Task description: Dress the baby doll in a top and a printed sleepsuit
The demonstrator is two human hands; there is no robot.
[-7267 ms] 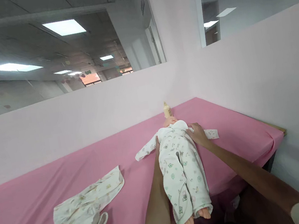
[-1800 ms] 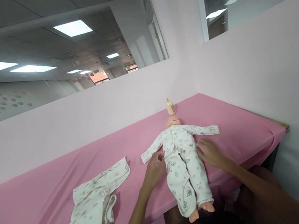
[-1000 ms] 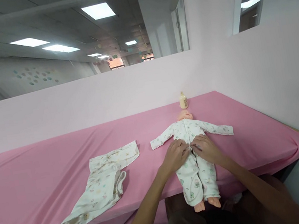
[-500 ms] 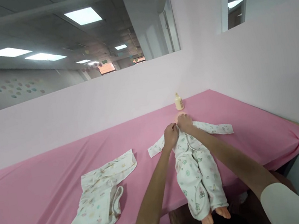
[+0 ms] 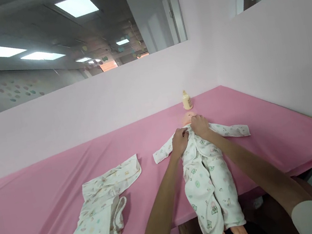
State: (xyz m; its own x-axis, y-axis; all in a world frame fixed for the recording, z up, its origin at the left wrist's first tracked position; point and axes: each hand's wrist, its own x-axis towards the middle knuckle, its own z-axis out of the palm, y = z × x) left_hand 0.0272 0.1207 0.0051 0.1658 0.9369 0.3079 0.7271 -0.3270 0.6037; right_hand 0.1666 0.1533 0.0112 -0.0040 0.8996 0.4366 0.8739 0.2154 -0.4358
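A baby doll (image 5: 188, 118) lies on its back, dressed in a white patterned top (image 5: 190, 152) and matching trousers (image 5: 211, 187); its bare feet extend past the table's front edge. Both hands are at the top's collar, just below the doll's head. My left hand (image 5: 180, 141) is closed on the front of the top, on its left side. Close beside it, my right hand (image 5: 200, 126) pinches the collar with bent fingers. The fabric between the fingertips is mostly hidden. The top's sleeves spread out to both sides.
Pink cloth (image 5: 49, 175) covers the table, which meets pale walls at the back and right. A cream bottle (image 5: 187, 100) stands behind the doll's head. Another white patterned garment (image 5: 100, 216) lies loosely folded at left, draping toward the front edge.
My hands are slightly farther apart and lower on the collar, so more of the doll's head shows. The camera view has tilted and shifted a little.
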